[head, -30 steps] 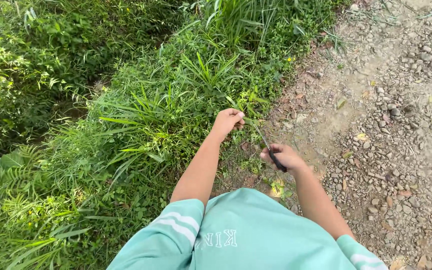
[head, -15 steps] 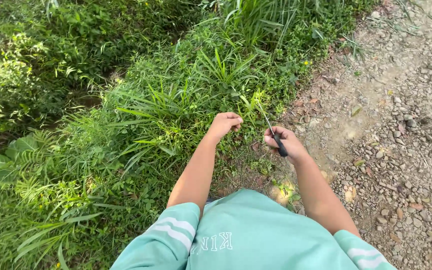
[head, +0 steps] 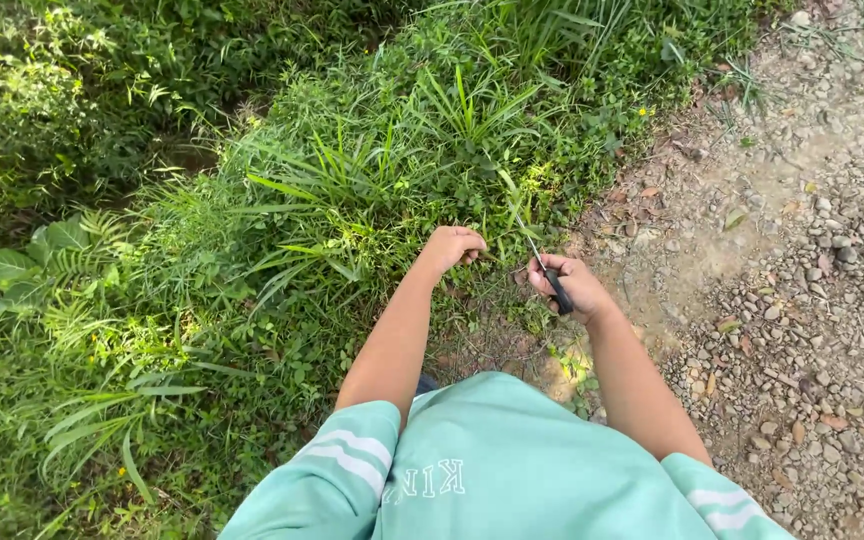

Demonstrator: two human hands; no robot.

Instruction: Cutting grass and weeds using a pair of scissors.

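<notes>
left hand [head: 452,247]: fisted, whether pinching grass [head: 372,190] cannot tell | right hand [head: 564,284]: wrapped round knife [head: 544,268], dark handle in fist, thin blade pointing up-left into grass edge | knife just right of left hand, apart | gravel [head: 802,260] on right

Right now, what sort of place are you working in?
Outdoors, most likely the grassy verge of a rural gravel path. A thick bank of grass and ferns meets stony, gravelly ground. The left hand is closed at the grass edge; the right hand grips a dark-handled knife.
</notes>
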